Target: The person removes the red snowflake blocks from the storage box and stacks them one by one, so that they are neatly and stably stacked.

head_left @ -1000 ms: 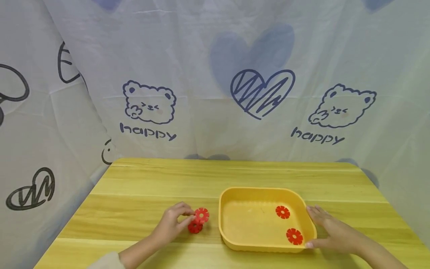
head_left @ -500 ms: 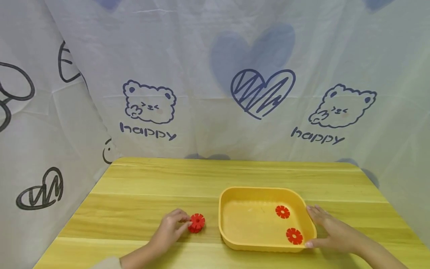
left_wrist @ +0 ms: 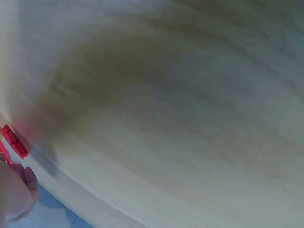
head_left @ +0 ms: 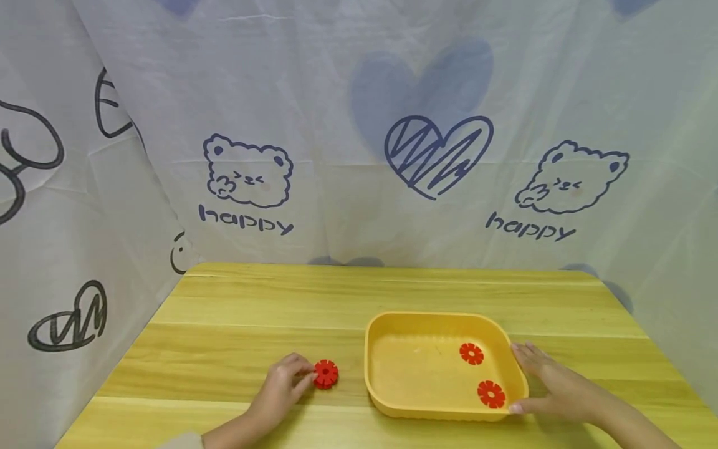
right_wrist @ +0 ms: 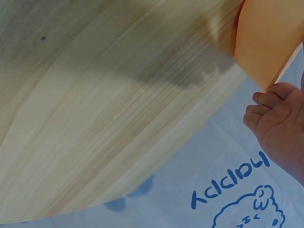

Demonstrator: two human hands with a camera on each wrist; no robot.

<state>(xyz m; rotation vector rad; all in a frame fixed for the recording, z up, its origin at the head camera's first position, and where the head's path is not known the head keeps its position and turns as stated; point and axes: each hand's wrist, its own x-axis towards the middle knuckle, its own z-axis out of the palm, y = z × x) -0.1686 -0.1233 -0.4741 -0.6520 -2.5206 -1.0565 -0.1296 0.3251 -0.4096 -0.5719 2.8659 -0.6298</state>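
Observation:
Red notched plastic discs [head_left: 325,373] lie in a small stack on the table, left of a yellow tray [head_left: 374,399]. My left hand [head_left: 278,386] pinches the top disc at its left edge, between thumb and forefinger. In the left wrist view the stacked discs [left_wrist: 14,141] stand just beyond the fingers, at the far left edge. My right hand [head_left: 563,383] holds the right end of the tray, thumb at the near corner and fingers along the outer wall. In the right wrist view its fingers curl at the tray's edge [right_wrist: 266,47].
Inside the tray, toward its right end, lie two more red discs, a farther disc [head_left: 472,354] and a nearer disc [head_left: 491,395]. The wooden table [head_left: 269,299] backs onto a white printed cloth [head_left: 336,206], which also hangs along the sides.
My left hand has brought its disc down and slightly left onto the other red disc, so they now overlap as a stack. The right hand and tray have stayed in place.

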